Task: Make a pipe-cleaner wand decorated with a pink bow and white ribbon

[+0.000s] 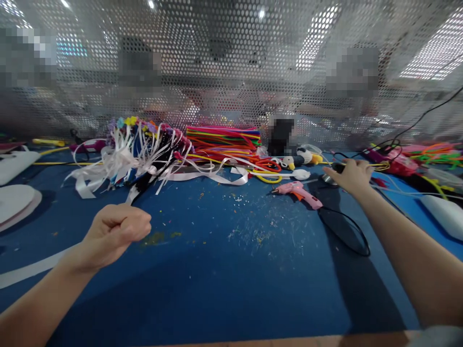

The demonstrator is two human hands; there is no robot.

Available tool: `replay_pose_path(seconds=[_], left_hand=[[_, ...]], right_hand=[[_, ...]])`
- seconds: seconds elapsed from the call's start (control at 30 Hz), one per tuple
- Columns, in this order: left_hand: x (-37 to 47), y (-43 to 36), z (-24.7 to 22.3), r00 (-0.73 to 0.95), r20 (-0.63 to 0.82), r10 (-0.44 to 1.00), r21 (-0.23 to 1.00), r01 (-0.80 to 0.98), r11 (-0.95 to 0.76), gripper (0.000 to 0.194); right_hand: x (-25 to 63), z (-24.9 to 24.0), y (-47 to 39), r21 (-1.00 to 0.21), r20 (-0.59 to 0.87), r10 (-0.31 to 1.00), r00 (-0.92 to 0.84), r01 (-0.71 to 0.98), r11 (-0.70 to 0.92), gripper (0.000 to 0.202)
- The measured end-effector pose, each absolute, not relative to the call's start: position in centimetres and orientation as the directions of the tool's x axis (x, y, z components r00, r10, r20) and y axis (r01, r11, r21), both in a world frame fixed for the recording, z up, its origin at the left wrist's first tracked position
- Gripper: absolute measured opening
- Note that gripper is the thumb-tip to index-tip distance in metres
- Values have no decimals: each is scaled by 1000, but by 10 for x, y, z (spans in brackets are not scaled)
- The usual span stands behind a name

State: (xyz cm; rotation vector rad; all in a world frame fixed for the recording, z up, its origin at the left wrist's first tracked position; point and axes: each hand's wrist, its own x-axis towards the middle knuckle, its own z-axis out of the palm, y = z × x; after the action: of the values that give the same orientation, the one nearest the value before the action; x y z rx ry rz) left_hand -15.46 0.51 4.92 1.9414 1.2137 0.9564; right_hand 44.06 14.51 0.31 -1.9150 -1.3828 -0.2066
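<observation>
On the flat blue surface [217,294] lies a bundle of white ribbons and coloured flowers [119,164] at ten o'clock; at nine my left grip [117,229] is a clenched fist, anything inside hidden; at two my right grip [352,174], how wide I cannot tell, is beyond a pink plastic glue gun [310,199], over a small round silver metal object [328,180]

We see the tabletop [217,294] matt, smooth, gritty with specks | ribbons [86,180]: satiny cloth, soft sheen | glue gun [306,196]: smooth pink plastic | bundled stems [224,143]: fuzzy, matt | small round piece [328,180]: shiny metal, as we read it | screen [224,67]: perforated, metallic grey
</observation>
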Motion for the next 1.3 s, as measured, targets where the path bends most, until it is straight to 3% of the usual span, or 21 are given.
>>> replay_pose_path(seconds=[0.1, 0.17, 0.27, 0.33, 0.4, 0.43, 0.57, 0.63, 0.73, 0.83, 0.87, 0.97, 1.1, 1.3], left_hand=[[-157, 4, 51, 308, 249, 918, 946, 127, -299, 77], [-157, 2, 52, 254, 241, 937, 960, 78, -268, 78], [-157, 0, 53, 188, 217, 958, 971, 56, -231, 80], [-156, -4, 54, 165, 217, 962, 974, 25, -224, 80], [-151, -7, 58, 158, 217, 963, 976, -15, -217, 78], [-147, -8, 60, 151, 221, 963, 975, -46, -217, 77], [-131, -4, 70, 107, 337, 935, 904, -315, -289, 65], [-128, 3, 74, 26, 366, 930, 827, -467, -312, 60], [-131, 12, 77, -15, 307, 952, 720, -651, -242, 53], [-135, 15, 74, 114, 154, 982, 680, -733, -21, 39], [-136, 14, 72, 171, 110, 979, 686, -726, 49, 36], [-132, 12, 58, 283, -19, 959, 771, -607, 194, 39], [-123, 11, 34, 282, -161, 946, 884, -384, 265, 45], [-123, 14, 20, 256, -180, 950, 929, -273, 250, 45]], right_hand=[[422, 16, 130, -451, 602, 716, 354, 890, -61, 38], [403, 25, 116, -438, 593, 761, 265, 898, 29, 22], [362, 29, 86, -422, 531, 846, 47, 880, 216, 19], [328, 26, 64, -408, 480, 863, -156, 831, 377, 32], [293, 21, 43, -403, 405, 821, -403, 727, 556, 59], [278, 19, 35, -391, 369, 813, -451, 718, 576, 64], [247, 16, 13, -387, 207, 777, -595, 679, 624, 27], [249, 20, 7, -439, 107, 762, -639, 657, 613, 34], [266, 31, 7, -563, 2, 771, -637, 637, 528, 39], [283, 44, 27, -564, 103, 877, -469, 699, 440, 45], [285, 47, 40, -523, 144, 908, -395, 748, 408, 47], [284, 53, 90, -231, 179, 955, -236, 933, 274, 46], [269, 45, 159, -65, 115, 976, -186, 979, 194, 35], [259, 26, 208, 131, -72, 975, -212, 967, 220, 35]])
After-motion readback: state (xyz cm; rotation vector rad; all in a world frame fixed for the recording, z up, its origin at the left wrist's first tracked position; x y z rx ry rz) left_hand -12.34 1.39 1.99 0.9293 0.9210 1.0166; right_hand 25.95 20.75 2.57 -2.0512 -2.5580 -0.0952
